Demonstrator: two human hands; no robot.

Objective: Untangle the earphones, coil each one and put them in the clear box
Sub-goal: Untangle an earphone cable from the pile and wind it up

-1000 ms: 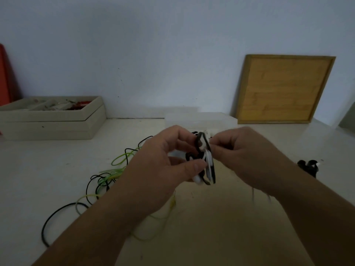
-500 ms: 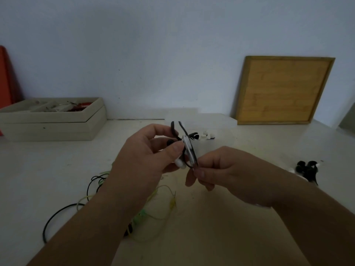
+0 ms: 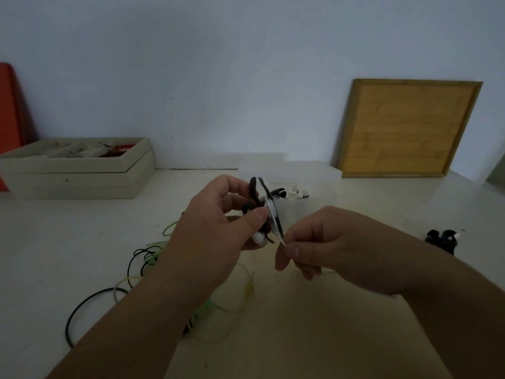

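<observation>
My left hand (image 3: 218,231) holds a black-and-white earphone coil (image 3: 266,209) upright above the table, thumb pressed against the loops. My right hand (image 3: 322,244) pinches the white cable end at the coil's lower edge. Behind the coil stands the clear box (image 3: 297,170), with coiled black and white earphones (image 3: 292,192) showing inside. A tangle of green and black earphone cables (image 3: 147,258) lies on the table under my left forearm, partly hidden.
A beige compartment tray (image 3: 79,170) with small items sits at the back left. A wooden board (image 3: 407,129) leans on the wall at the back right. A small black-and-white bundle (image 3: 442,239) lies at the right. A red object (image 3: 11,116) stands far left.
Both hands have shifted with the coil. My right hand has dropped from the coil's top to its lower edge and now pinches the white cable end there.
</observation>
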